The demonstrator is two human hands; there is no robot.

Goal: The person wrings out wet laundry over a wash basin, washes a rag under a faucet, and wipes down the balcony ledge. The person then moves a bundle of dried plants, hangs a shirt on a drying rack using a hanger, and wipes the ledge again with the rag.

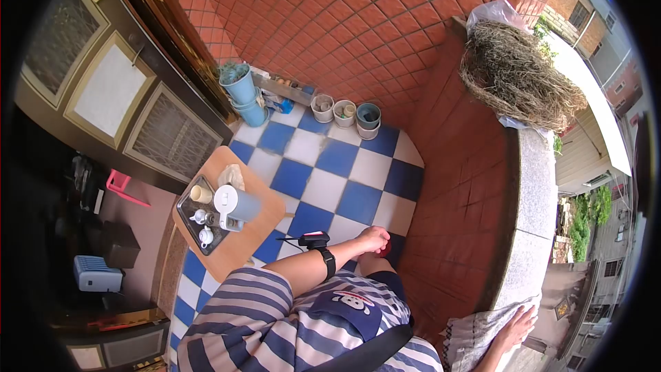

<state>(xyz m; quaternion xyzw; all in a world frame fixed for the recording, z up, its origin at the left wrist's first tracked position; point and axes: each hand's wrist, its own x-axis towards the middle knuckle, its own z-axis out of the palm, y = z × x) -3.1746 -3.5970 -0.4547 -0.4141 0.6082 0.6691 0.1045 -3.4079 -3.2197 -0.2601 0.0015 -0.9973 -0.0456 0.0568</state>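
My left hand (374,239) hangs in front of my body, low over the tiled floor. Its fingers are curled closed, and whatever may be in them is hidden. A small red item (385,246) shows just behind it, too little visible to name. On that wrist sits a dark watch (326,262) with a black device (314,239) beside it. My right hand (518,328) lies with fingers stretched out on a pale cloth with a lace edge (475,337), which is draped over the stone ledge (527,262).
A wooden table (265,224) at left bears a metal tray (219,240), a jug (227,200), a beige cup (200,194) and small teapots (206,235). Several flowerpots (344,111) line the tiled wall. Dried plant stalks (516,72) lie atop the ledge. A door (117,89) stands at left.
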